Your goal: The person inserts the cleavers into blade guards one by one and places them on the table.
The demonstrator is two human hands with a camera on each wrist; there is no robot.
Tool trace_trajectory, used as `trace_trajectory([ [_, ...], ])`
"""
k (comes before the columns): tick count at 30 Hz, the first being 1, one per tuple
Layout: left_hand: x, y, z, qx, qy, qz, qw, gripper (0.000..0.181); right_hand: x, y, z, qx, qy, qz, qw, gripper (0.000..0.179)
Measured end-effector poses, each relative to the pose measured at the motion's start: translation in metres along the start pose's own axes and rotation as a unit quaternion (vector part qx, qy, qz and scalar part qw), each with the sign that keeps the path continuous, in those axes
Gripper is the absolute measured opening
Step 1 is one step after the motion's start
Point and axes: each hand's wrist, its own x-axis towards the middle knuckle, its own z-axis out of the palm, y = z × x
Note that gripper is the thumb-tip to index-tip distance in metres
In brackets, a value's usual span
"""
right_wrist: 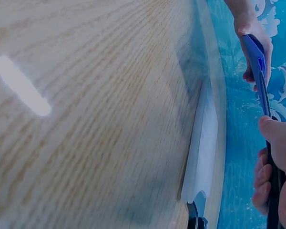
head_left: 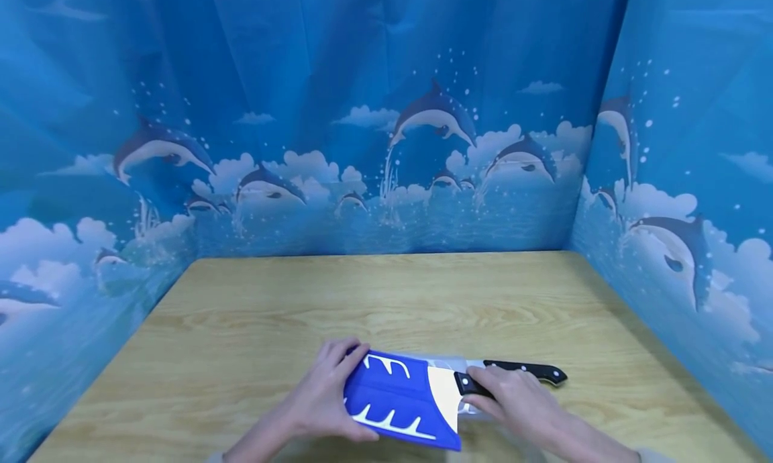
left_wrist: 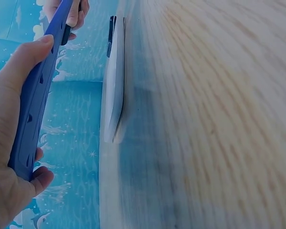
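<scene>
My left hand (head_left: 329, 392) grips the closed end of a blue blade sheath (head_left: 392, 396) with white markings, thumb on the near edge and fingers at the far edge. A broad kitchen knife (head_left: 445, 396) sits in the sheath, with a pale strip of blade showing at its mouth. My right hand (head_left: 519, 399) holds this knife by its black riveted handle (head_left: 474, 384). Both wrist views show the sheath (left_wrist: 35, 105) raised off the table. Just behind, a second knife with a black handle (head_left: 531, 370) lies on the table, its blade in a clear, whitish cover (right_wrist: 202, 143).
The wood-grain table (head_left: 302, 302) stretches out to the back and both sides. Blue curtains (head_left: 338, 127) printed with dolphins and clouds enclose it at the back, left and right.
</scene>
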Motion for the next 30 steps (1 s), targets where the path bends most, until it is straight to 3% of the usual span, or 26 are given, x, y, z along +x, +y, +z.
trace_trajectory([
  [5, 0.005, 0.002, -0.001, 0.007, -0.025, -0.013, 0.9996, 0.112, 0.0, 0.005, -0.001, -0.006, 0.01, -0.009, 0.9999, 0.033],
  [10, 0.019, 0.007, -0.003, 0.009, -0.115, -0.056, 0.9918, 0.112, 0.004, 0.021, -0.003, 0.018, 0.0, -0.009, 0.9998, 0.03],
  [14, 0.03, 0.005, -0.003, 0.017, -0.154, -0.04, 0.9871, 0.111, 0.007, 0.039, -0.005, 0.037, 0.0, -0.026, 0.999, 0.026],
  [18, 0.049, 0.001, 0.002, 0.03, -0.154, -0.008, 0.9875, 0.109, 0.013, 0.062, -0.01, 0.039, -0.005, -0.025, 0.9989, 0.027],
  [23, 0.085, -0.007, 0.011, 0.056, -0.146, 0.012, 0.9876, 0.109, 0.024, 0.09, -0.018, 0.037, -0.015, 0.028, 0.9988, 0.03],
  [30, 0.124, -0.019, 0.034, 0.082, -0.137, 0.008, 0.9871, 0.108, 0.038, 0.124, -0.025, 0.021, -0.017, 0.084, 0.9961, 0.03],
])
